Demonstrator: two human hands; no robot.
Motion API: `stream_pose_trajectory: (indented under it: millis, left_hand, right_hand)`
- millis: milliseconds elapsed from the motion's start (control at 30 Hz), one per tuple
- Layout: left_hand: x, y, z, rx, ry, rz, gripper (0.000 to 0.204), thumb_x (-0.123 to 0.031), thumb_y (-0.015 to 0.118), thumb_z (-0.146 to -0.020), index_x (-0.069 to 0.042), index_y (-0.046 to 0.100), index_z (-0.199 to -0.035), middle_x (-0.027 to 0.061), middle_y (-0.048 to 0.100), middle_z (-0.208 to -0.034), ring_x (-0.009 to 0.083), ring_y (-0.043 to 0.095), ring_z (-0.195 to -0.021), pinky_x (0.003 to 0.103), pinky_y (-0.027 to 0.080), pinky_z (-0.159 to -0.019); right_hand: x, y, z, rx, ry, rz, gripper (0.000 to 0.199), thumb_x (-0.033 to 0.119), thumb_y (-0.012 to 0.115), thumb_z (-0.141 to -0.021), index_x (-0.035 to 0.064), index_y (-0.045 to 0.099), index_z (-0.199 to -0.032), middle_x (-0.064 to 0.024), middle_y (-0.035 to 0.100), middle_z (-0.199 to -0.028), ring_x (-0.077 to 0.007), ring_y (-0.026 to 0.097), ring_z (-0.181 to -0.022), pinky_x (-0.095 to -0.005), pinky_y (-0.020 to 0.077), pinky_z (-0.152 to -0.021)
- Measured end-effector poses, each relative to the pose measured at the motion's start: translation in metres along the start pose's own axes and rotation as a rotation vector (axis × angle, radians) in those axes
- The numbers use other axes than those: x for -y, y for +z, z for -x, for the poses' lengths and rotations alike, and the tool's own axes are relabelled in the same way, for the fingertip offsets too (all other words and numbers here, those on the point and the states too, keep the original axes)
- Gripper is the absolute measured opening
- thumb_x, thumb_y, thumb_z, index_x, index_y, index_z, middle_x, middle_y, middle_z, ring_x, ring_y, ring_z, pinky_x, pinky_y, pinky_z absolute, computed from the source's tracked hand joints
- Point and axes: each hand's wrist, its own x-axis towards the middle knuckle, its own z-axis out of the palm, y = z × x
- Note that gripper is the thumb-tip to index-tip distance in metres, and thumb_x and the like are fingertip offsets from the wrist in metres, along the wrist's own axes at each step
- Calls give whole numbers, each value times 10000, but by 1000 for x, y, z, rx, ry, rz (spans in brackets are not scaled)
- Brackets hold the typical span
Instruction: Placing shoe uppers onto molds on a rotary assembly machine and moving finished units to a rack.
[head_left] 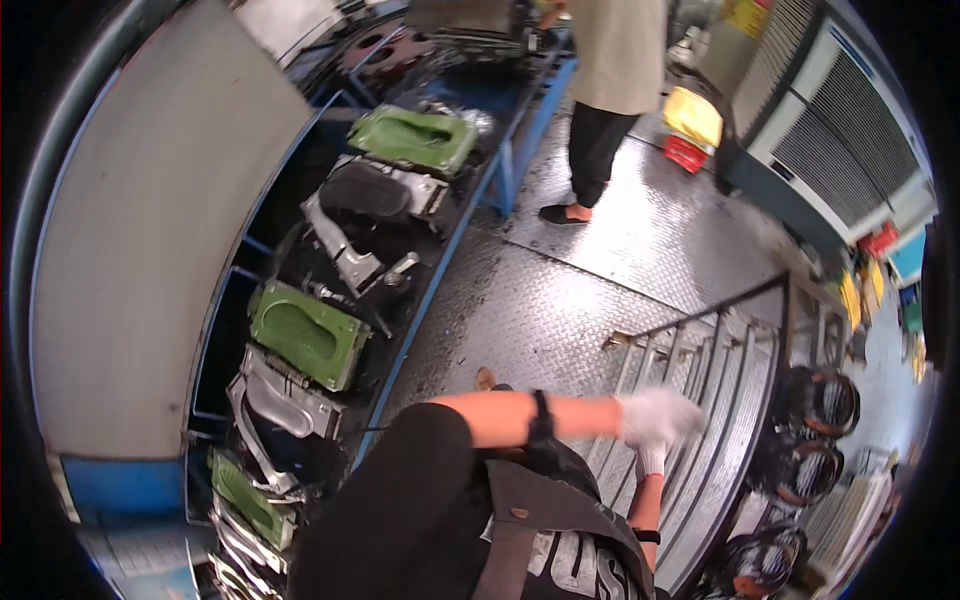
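Note:
My left arm reaches across my body to the right. Its hand, my left hand [660, 415], wears a white glove and is smeared by motion. Just below it my right hand [650, 460], also in a white glove, comes up from the lower edge and is mostly hidden behind the left. The two gloves overlap; I cannot make out the fingers of either, or anything held. Both hands are over a metal rack [716, 385] with pale parallel slats.
On the left, a blue-framed line [430, 290] carries green sole-shaped moulds [310, 335] and open metal moulds [280, 400]. A person [610, 60] stands ahead on the metal plate floor [560, 290]. Black round items [822, 402] are stacked right of the rack, near a grey machine [845, 120].

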Motion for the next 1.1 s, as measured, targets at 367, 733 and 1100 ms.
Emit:
stream_pose_trajectory:
  millis: [367, 733, 1100]
  left_hand:
    - [243, -49, 362, -784, -1243, -659, 425, -215, 539, -825, -48, 517, -1215, 160, 602, -1090, 314, 581, -1012, 428, 487, -837]
    - [264, -61, 372, -840, -1638, -307, 486, -313, 473, -859, -133, 486, -1310, 159, 517, -1287, 295, 555, -1118, 453, 505, -827]
    - [437, -201, 286, -2246, -829, -54, 475, -181, 537, -919, -42, 416, -1357, 176, 528, -1287, 330, 525, -1159, 394, 446, -958]
  right_hand:
    - [129, 258, -112, 639, -194, 478, 397, 212, 577, -890, -2, 543, -1223, -107, 646, -1087, -158, 625, -919, -274, 485, -772]
    - [266, 533, -124, 848, -922, 552, 392, 149, 597, -833, 8, 545, -1195, -151, 601, -1167, -261, 567, -1114, -344, 428, -959]
    - [275, 625, -164, 977, -1617, 1198, 757, 333, 725, -694, 171, 405, -1360, -180, 323, -1417, -452, 278, -1295, -565, 255, -1074]
